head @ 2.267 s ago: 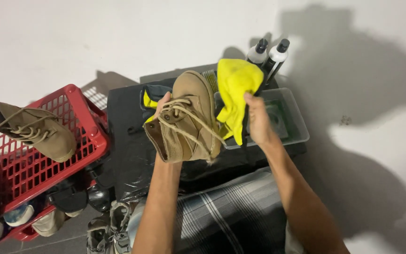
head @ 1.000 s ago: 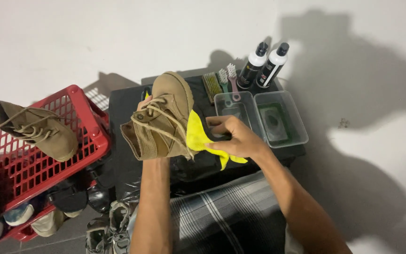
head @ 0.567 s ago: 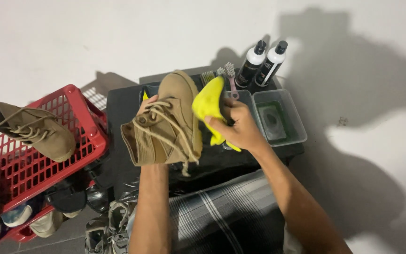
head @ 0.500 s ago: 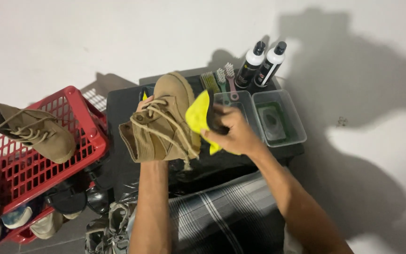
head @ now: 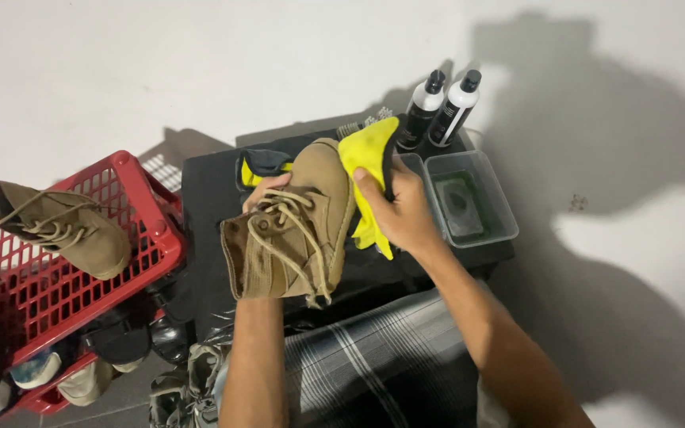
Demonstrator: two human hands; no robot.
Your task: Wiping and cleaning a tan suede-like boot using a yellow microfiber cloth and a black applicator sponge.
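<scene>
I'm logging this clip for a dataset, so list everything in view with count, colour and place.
boot: one, tan, in left hand, over the mat
cloth: one, yellow, pressed on the boot's side
second boot: one, tan, on the basket
basket: one, red, far left
bottles: two, black and white, behind the tub
tub: one, clear, right of the mat
mat: one, black, centre
shoes: several, mixed, bottom left
left hand: holds the boot
right hand: holds the cloth
</scene>
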